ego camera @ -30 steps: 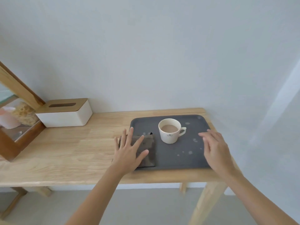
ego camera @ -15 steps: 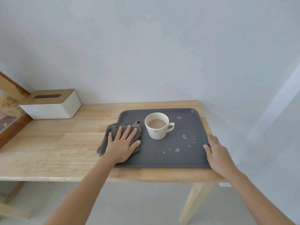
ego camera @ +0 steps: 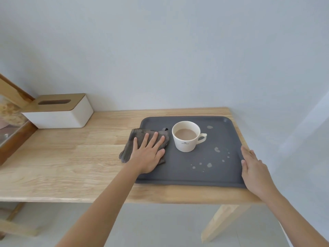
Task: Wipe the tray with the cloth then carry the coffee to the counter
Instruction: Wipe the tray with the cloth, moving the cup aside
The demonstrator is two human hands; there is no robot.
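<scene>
Head view: one tray [ego camera: 187,177], one cloth [ego camera: 137,138], one cup [ego camera: 186,138], two hands.

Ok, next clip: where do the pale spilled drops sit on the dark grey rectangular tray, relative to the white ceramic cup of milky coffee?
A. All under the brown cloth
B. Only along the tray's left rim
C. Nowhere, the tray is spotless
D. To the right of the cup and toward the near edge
D: the pale spilled drops dot the dark grey rectangular tray right of the white ceramic cup of milky coffee and nearer the person.
</scene>
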